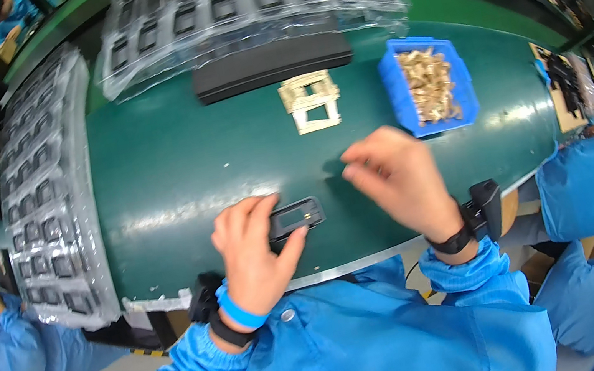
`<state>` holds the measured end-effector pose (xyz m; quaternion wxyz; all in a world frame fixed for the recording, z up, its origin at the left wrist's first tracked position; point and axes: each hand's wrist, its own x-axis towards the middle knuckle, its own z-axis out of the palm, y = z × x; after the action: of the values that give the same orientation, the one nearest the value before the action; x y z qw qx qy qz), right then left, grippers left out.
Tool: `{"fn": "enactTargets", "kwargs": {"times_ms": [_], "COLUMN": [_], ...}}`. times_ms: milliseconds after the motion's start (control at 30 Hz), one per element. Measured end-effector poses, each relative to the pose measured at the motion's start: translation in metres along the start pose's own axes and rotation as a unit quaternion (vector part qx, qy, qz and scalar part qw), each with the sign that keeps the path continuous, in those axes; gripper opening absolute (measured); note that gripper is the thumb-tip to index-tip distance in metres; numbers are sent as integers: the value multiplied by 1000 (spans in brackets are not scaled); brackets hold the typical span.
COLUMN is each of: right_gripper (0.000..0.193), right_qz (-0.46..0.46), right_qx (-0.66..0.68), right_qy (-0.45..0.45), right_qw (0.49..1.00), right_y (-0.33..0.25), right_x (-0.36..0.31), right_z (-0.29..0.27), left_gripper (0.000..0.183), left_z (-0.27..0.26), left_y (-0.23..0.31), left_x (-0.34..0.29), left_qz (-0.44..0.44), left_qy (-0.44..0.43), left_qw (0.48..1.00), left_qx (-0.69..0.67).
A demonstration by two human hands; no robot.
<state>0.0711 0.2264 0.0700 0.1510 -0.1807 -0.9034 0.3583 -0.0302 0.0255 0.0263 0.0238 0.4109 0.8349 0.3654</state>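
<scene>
Left hand [252, 247] holds a black rectangular plastic housing [311, 207] on the green tabletop [167, 198]; right hand [401, 180] hovers apart.
Left thumb and fingers clamp the housing's edges; the right thumb and forefinger nearly meet, too blurred to tell whether they pinch anything. Just beyond the right hand sits a blue plastic bin [398, 95] of brass-coloured metal pieces [430, 83].
</scene>
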Motion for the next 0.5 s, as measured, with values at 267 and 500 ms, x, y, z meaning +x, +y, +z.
{"fn": "enactTargets", "kwargs": {"times_ms": [267,500], "right_gripper": [11,10], "right_qz": [-69,-32], "right_qx": [10,6], "right_qy": [-54,-47], "right_qw": [996,998], "right_y": [0,0], "right_x": [-6,-8], "right_z": [62,62], "left_gripper": [19,5], "left_z": [23,7], "left_y": [-7,-18], "left_x": [4,7], "left_qz": [0,-32], "left_qy": [37,43], "left_qw": [999,999], "left_qx": [22,9]}}
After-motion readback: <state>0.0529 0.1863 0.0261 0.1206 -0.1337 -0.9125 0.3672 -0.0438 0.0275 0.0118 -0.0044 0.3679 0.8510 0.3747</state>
